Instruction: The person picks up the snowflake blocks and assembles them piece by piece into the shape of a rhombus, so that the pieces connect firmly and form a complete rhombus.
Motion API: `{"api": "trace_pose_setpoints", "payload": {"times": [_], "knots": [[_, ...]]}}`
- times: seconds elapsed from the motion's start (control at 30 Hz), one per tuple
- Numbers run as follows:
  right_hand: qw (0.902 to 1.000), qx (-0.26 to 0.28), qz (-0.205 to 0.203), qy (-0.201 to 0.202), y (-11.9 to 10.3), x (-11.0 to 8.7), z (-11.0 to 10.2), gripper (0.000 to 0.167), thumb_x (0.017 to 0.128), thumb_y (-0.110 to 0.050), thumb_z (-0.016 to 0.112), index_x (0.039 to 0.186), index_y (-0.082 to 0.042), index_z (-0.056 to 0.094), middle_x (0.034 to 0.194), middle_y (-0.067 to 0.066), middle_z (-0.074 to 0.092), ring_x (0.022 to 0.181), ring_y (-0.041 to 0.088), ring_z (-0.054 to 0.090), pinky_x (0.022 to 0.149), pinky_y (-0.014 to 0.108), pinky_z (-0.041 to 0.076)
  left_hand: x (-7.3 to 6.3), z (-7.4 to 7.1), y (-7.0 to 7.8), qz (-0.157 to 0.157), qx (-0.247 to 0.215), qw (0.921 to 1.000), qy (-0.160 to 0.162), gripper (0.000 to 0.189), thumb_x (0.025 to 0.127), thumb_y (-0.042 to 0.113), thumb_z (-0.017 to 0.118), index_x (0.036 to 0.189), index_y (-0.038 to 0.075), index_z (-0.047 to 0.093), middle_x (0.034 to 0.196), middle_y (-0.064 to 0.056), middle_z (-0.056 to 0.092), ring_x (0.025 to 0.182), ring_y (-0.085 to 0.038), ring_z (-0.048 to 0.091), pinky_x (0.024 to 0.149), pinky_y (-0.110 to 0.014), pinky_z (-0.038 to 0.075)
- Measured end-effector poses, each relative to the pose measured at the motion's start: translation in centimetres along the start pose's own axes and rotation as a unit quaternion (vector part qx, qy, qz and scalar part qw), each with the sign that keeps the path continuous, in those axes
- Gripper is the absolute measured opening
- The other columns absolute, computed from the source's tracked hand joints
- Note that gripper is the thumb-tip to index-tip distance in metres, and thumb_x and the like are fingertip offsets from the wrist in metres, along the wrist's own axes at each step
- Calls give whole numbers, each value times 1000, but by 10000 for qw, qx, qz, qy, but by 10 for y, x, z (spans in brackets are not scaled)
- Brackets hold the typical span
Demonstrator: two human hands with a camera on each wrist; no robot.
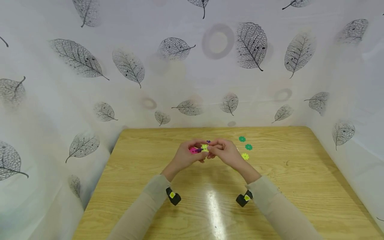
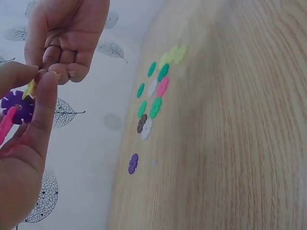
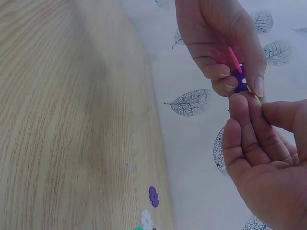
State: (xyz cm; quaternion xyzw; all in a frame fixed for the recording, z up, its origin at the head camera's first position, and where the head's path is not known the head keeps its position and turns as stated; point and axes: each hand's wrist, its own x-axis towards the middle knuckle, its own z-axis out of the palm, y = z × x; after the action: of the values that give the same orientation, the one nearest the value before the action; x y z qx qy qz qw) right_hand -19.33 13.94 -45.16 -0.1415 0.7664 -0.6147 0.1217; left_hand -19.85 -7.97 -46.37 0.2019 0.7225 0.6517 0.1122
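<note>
Nearest the head camera, two pale sleeves (image 1: 135, 213) reach in from the bottom edge, a small black device (image 1: 173, 196) with a yellow patch at each wrist. The person's left hand (image 1: 183, 157) and right hand (image 1: 228, 154) meet above the wood-grain table (image 1: 300, 186), raised in front of the body. The left hand grips a small cluster between thumb and fingers: a pink notched disc (image 2: 6, 125) set at an angle against a purple notched disc (image 2: 17, 108), with a yellow notched disc (image 1: 204, 147) at the purple one's edge. The right hand pinches that yellow piece between thumb and forefinger, its other fingers curled in; whether the yellow disc is fully slotted into the purple cannot be told, since fingertips cover the joint. Beyond the hands, more flower-shaped discs lie flat on the table. The left wrist view shows green discs (image 2: 155, 108), a loose pink disc (image 2: 163, 86), two white discs (image 2: 146, 129), a brown disc (image 2: 141, 123) touching one of the white ones, pale yellow discs (image 2: 178, 54) at the far end of the group and a loose purple disc (image 2: 133, 163) set apart at the near end. A white leaf-printed curtain (image 1: 186, 78) hangs behind the table and along its sides
</note>
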Motion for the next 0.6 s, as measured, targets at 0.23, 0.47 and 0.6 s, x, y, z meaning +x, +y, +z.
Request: {"api": "trace_pose_setpoints", "payload": {"times": [0.23,0.47,0.6], "knots": [[10000,12,-16,59,3,1,0,28,106,-23,65,121,1,69,95,13,81,87,21,78,88,44,66,0,-1,0,-104,-151,9998,-2,41,93,4,79,133,4,69,105,-14,66,75,-17,76,84,-68,62],[9997,-114,-68,215,14,1,-8,28,108,-24,63,120,0,70,101,17,79,87,18,76,87,51,65,0,-3,-1,-230,-207,9995,11,45,94,5,78,136,-3,66,99,-13,68,76,-17,76,84,-62,64],[9983,-337,72,467,25,1,-18,29,107,-26,64,121,-1,70,104,21,77,88,20,75,81,41,66,0,-4,-1,-265,-311,9991,83,43,94,3,78,135,-1,68,97,-12,68,76,-16,76,81,-52,68]]}}
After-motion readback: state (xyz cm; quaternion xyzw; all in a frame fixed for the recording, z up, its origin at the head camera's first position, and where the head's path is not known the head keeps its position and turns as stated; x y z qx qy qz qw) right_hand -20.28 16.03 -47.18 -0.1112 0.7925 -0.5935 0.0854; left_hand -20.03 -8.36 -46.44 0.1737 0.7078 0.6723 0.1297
